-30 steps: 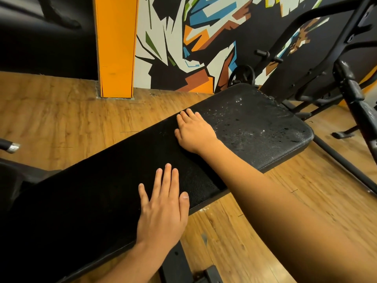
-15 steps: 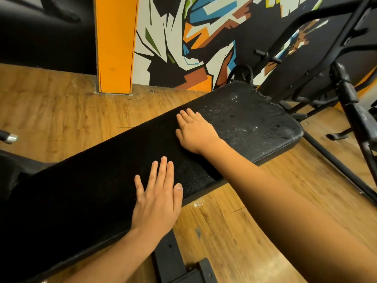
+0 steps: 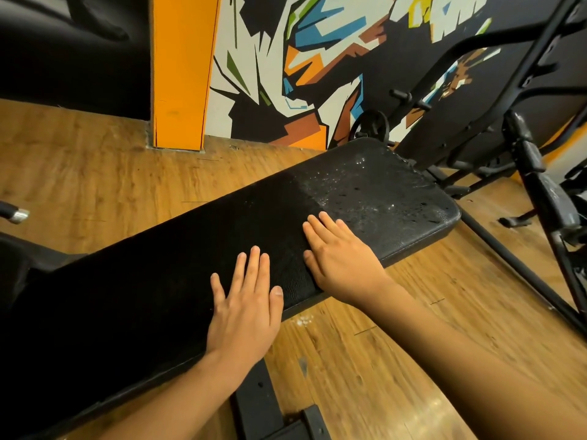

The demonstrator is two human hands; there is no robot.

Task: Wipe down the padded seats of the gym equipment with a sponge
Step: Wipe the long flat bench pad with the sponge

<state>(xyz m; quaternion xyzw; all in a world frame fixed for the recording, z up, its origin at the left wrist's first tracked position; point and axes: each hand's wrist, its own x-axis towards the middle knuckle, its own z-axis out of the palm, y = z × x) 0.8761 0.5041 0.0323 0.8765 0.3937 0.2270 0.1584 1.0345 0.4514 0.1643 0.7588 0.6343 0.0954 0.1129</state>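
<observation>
OK, pad [image 3: 158, 281] runs diagonally from 8 o'clock to 2 o'clock across the view, black, with a rounded end corner at 3 o'clock.

Left hand [image 3: 244, 312]: flat on the pad, fingers [image 3: 254, 265] straight and spread, holding nothing. Its thumb sits close to the near edge and the wrist crosses that edge.

Right hand [image 3: 340, 262]: palm down on the pad just at 2 o'clock of the left, close but apart. Fingers straight, pressing, gripping nothing visible, and the heel lies at the near edge. Sponge: not seen, can't tell if it's under this palm.

Wet patch [image 3: 374, 192]: droplets and greyish film at 1 o'clock of the right fingertips, spanning the pad to its end edge. The boundary with the darker surface is sharp, just beyond the fingertips.

Room: a long bare stretch of pad at 9 o'clock of the left hand. Open wood floor [image 3: 95, 173] lies past the far edge at 10–11 o'clock, up to the orange pillar [image 3: 182, 71]. A black rack [image 3: 540, 198] crowds the end at 2–3 o'clock, its floor bar near the end corner. Bench foot [image 3: 260, 404] sits at 6 o'clock under the near edge.
</observation>
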